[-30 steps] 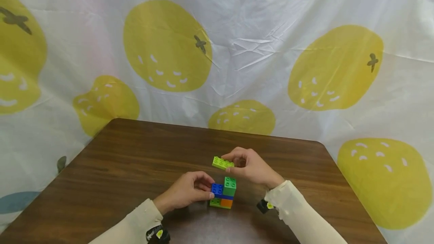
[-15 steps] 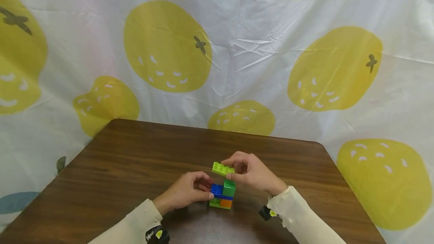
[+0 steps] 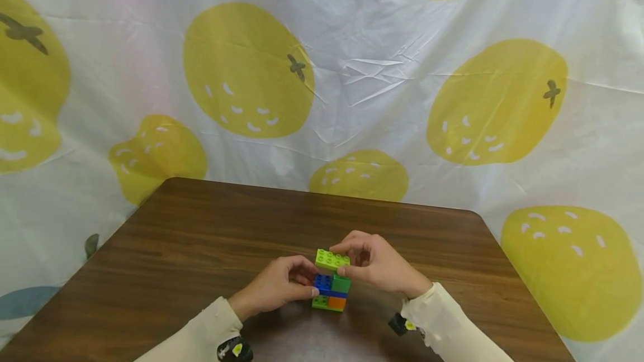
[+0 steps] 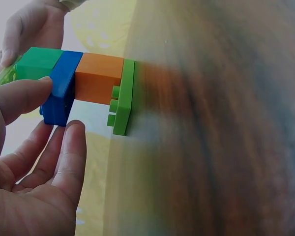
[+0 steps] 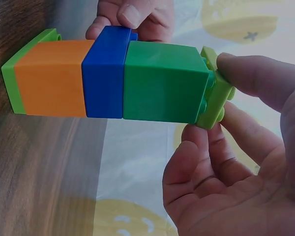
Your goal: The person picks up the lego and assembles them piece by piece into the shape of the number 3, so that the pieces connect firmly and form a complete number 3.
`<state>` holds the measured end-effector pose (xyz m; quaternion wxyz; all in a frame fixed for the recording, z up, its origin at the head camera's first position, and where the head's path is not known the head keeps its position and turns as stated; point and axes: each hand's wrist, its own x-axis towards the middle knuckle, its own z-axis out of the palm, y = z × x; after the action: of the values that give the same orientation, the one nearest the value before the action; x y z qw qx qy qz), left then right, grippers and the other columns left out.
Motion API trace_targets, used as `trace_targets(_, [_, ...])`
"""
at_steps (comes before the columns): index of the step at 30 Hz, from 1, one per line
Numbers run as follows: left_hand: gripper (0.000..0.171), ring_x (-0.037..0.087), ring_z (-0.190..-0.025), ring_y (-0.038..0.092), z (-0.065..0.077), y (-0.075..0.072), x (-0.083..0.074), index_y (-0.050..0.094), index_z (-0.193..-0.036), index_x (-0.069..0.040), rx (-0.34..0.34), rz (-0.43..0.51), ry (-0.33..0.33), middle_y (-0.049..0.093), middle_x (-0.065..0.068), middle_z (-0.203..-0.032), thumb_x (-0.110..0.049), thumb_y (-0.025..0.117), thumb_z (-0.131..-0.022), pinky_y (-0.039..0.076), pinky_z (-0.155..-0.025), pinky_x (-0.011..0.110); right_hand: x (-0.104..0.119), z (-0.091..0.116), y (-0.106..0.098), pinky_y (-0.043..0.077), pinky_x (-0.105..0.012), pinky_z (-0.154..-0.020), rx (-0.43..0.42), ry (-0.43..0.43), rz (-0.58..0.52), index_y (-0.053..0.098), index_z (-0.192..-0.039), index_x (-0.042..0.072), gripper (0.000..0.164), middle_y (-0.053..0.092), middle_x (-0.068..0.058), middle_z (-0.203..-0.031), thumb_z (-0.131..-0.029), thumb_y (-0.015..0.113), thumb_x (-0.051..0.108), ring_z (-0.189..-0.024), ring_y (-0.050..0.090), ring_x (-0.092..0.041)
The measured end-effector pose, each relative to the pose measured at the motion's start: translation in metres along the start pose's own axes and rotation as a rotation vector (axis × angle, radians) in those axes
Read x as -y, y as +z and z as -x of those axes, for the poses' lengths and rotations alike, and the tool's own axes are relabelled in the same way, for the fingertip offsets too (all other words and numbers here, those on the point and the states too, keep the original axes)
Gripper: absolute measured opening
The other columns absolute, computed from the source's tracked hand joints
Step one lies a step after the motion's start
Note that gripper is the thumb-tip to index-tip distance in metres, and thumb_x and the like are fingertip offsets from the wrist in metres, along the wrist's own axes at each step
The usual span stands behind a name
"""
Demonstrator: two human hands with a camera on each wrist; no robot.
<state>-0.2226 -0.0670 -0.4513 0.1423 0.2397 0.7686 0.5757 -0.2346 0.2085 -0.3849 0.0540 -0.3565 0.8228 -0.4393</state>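
Observation:
A small stack of toy building bricks stands on the table. Its base is a thin green plate (image 4: 123,105), topped by an orange brick (image 5: 50,78), a flat blue brick (image 5: 105,73) and a green brick (image 5: 162,81). From the left side, my left hand (image 3: 278,285) pinches the blue brick between thumb and fingers. My right hand (image 3: 376,266) holds a thin lime-green brick (image 3: 331,260) by its edges over the top. In the right wrist view the lime-green brick lies right at the green brick's studs, slightly tilted and extending left above the blue one in the head view.
The brown wooden table (image 3: 226,222) has rounded far corners. Behind it hangs a white curtain (image 3: 372,27) with yellow fruit prints. Black wrist devices (image 3: 234,349) sit at the cuffs of both cream sleeves (image 3: 455,323).
My right hand has lowered the lime-green brick toward the green brick's top, partly covering it in the head view. The left hand has stayed at the blue brick.

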Motion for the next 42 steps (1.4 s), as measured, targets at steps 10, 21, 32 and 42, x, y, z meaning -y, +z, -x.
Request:
trace_targets(10, [0.037,0.018,-0.102,0.072,0.001,0.000,-0.001,0.070,-0.121,-0.007,-0.005,-0.005,-0.003,0.074,0.007,-0.115,-0.022,0.085,-0.091,0.061,-0.086,0.028,0.002,0.002,0.002,0.057,-0.029,-0.064,0.011,-0.023,-0.015,0.077,-0.125,0.015,0.032,0.072,-0.004,-0.112,-0.093,0.083,0.019,-0.074,0.061,-0.012])
trace_targets(21, [0.036,0.019,-0.101,0.073,0.001,0.001,-0.002,0.070,-0.120,-0.007,-0.002,-0.007,-0.003,0.073,0.007,-0.114,-0.022,0.085,-0.091,0.062,-0.085,0.028,-0.001,0.008,0.003,0.064,-0.034,-0.077,-0.010,0.003,-0.059,0.077,-0.124,0.011,0.033,0.073,-0.006,-0.115,-0.093,0.084,0.020,-0.083,0.072,-0.015])
trace_targets(32, [0.035,0.019,-0.101,0.072,0.001,0.002,0.001,0.070,-0.119,-0.007,-0.011,0.005,-0.005,0.073,0.006,-0.113,-0.022,0.086,-0.090,0.062,-0.084,0.027,-0.005,0.014,0.009,0.063,-0.037,-0.080,-0.095,0.005,-0.074,0.080,-0.119,0.016,0.029,0.074,-0.001,-0.111,-0.090,0.086,0.019,-0.092,0.070,-0.016])
trace_targets(42, [0.035,0.018,-0.100,0.072,0.000,0.002,0.000,0.070,-0.118,-0.008,-0.018,0.005,-0.001,0.073,0.006,-0.112,-0.022,0.086,-0.090,0.061,-0.083,0.027,-0.007,0.016,0.010,0.063,-0.036,-0.083,-0.152,-0.021,-0.065,0.081,-0.117,0.013,0.028,0.076,-0.005,-0.113,-0.090,0.086,0.016,-0.093,0.069,-0.015])
